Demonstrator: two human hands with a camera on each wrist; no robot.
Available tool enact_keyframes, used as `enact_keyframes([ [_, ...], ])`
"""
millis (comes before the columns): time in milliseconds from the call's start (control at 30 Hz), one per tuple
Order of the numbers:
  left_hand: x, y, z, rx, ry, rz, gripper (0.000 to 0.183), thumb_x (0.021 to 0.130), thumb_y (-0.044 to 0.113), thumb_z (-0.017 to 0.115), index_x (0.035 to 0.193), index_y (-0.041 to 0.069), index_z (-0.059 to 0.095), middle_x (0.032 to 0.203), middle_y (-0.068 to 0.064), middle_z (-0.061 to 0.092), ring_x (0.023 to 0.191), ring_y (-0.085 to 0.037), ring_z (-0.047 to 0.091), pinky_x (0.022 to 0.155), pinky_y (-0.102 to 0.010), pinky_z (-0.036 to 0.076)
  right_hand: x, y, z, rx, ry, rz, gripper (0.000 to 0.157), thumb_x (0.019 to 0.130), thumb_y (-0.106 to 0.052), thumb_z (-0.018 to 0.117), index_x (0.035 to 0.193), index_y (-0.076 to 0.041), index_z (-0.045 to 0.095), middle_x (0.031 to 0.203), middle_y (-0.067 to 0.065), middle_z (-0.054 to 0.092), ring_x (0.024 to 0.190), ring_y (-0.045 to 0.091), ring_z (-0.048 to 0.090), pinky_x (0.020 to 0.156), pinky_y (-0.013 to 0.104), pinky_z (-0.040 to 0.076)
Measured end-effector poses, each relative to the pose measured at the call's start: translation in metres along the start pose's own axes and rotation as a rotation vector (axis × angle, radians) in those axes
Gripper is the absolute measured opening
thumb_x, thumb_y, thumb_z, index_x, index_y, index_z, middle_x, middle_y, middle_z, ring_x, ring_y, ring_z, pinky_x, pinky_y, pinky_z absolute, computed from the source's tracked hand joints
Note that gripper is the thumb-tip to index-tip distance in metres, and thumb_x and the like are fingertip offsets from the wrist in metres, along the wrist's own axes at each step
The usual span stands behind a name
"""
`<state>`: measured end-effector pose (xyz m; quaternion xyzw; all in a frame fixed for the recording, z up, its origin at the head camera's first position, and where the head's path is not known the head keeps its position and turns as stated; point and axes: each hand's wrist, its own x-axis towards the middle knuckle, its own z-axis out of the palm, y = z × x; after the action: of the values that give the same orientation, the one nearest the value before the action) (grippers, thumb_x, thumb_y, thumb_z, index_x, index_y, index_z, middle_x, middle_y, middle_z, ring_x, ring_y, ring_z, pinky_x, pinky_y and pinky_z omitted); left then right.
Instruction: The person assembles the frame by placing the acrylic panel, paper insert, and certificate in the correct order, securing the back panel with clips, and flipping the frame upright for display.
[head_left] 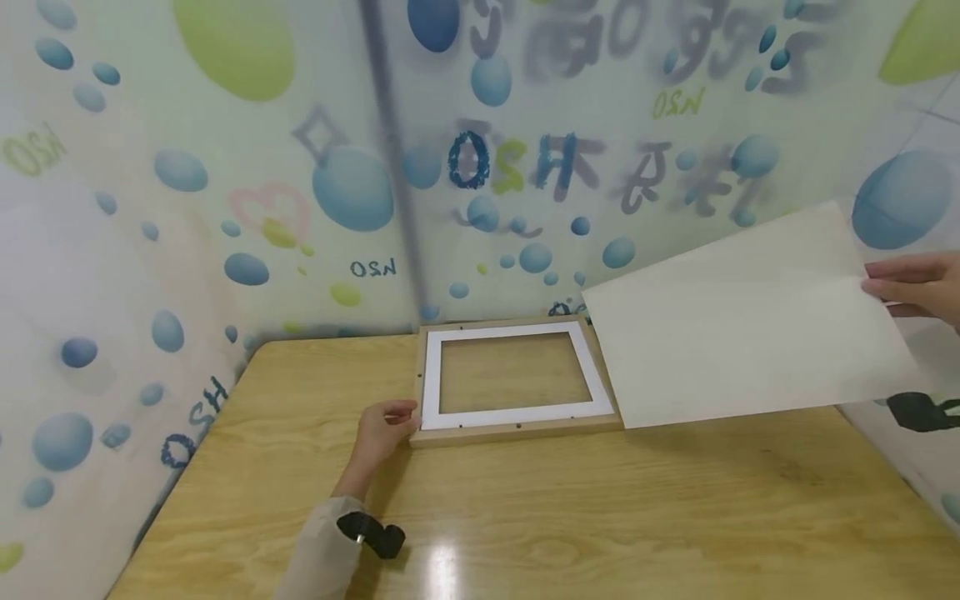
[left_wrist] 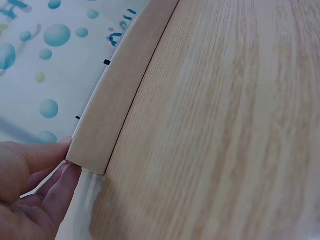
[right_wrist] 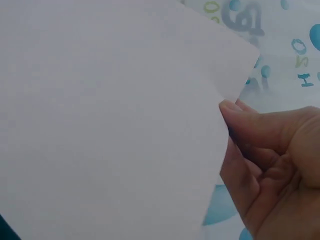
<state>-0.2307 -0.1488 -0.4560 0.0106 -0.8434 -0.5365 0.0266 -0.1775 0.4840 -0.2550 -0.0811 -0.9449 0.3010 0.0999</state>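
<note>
A wooden picture frame (head_left: 517,427) lies flat on the table, with a white mat border (head_left: 432,375) inside it and table-coloured wood showing in the middle. My left hand (head_left: 384,435) holds the frame's near left corner. In the left wrist view the thumb of that left hand (left_wrist: 35,185) lies at the frame's (left_wrist: 117,95) upper edge, and the fingers bend against its end. Off to the right, my right hand (head_left: 918,286) pinches the right edge of a large white sheet (head_left: 750,325). The right wrist view shows the thumb of the right hand (right_wrist: 275,160) over the sheet's (right_wrist: 115,120) edge.
The wooden table (head_left: 562,517) reaches back to a curtain (head_left: 330,275) printed with blue and green bubbles, which also hangs at both sides. The sheet hangs in the air over the table's right part, its left edge close to the frame.
</note>
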Motion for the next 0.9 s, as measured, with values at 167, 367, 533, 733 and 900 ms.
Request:
enact_keyframes([
  [167, 0.001, 0.000, -0.002, 0.004, 0.002, 0.004, 0.024, 0.076, -0.005, 0.070, 0.099, -0.007, 0.067, 0.093, -0.018, 0.064, 0.084, -0.025, 0.060, 0.066, -0.021, 0.047, 0.009, -0.034, 0.013, -0.026, -0.058, -0.017, 0.071, 0.090, -0.043, 0.050, 0.128, 0.016, 0.038, 0.112, 0.027, 0.054, 0.071, 0.000, 0.058, 0.067, 0.025, 0.052],
  [367, 0.000, -0.002, -0.003, 0.017, -0.001, -0.004, 0.024, 0.076, -0.004, 0.070, 0.100, -0.007, 0.066, 0.095, -0.018, 0.063, 0.086, -0.026, 0.059, 0.069, -0.025, 0.048, 0.025, -0.066, 0.026, 0.019, -0.130, -0.046, 0.076, 0.085, -0.047, 0.058, 0.128, 0.013, 0.042, 0.102, 0.006, 0.061, 0.066, -0.009, 0.053, 0.065, 0.026, 0.051],
  [533, -0.001, -0.003, -0.002, 0.011, -0.003, -0.010, 0.025, 0.076, -0.002, 0.070, 0.101, -0.007, 0.066, 0.096, -0.018, 0.063, 0.087, -0.027, 0.059, 0.070, -0.026, 0.048, 0.031, -0.084, 0.036, 0.123, -0.201, -0.028, 0.068, 0.081, -0.050, 0.062, 0.133, -0.010, 0.047, 0.103, -0.008, 0.056, 0.072, -0.009, 0.055, 0.068, 0.022, 0.049],
  [733, 0.001, -0.003, 0.000, 0.016, 0.002, -0.020, 0.025, 0.077, -0.001, 0.071, 0.101, -0.006, 0.067, 0.095, -0.017, 0.063, 0.087, -0.025, 0.059, 0.069, -0.025, 0.048, 0.039, -0.104, 0.062, 0.356, -0.228, -0.044, 0.016, 0.082, -0.036, 0.067, 0.097, -0.034, 0.062, 0.086, -0.022, 0.055, 0.077, -0.003, 0.058, 0.069, 0.015, 0.048],
  [900, 0.001, -0.002, 0.000, 0.008, 0.004, -0.011, 0.025, 0.076, -0.002, 0.071, 0.100, -0.006, 0.067, 0.096, -0.018, 0.063, 0.087, -0.026, 0.059, 0.070, -0.026, 0.049, 0.048, -0.118, 0.099, 0.507, -0.240, -0.042, 0.013, 0.085, -0.025, 0.066, 0.098, -0.024, 0.064, 0.084, -0.018, 0.058, 0.076, 0.000, 0.058, 0.069, 0.018, 0.049],
])
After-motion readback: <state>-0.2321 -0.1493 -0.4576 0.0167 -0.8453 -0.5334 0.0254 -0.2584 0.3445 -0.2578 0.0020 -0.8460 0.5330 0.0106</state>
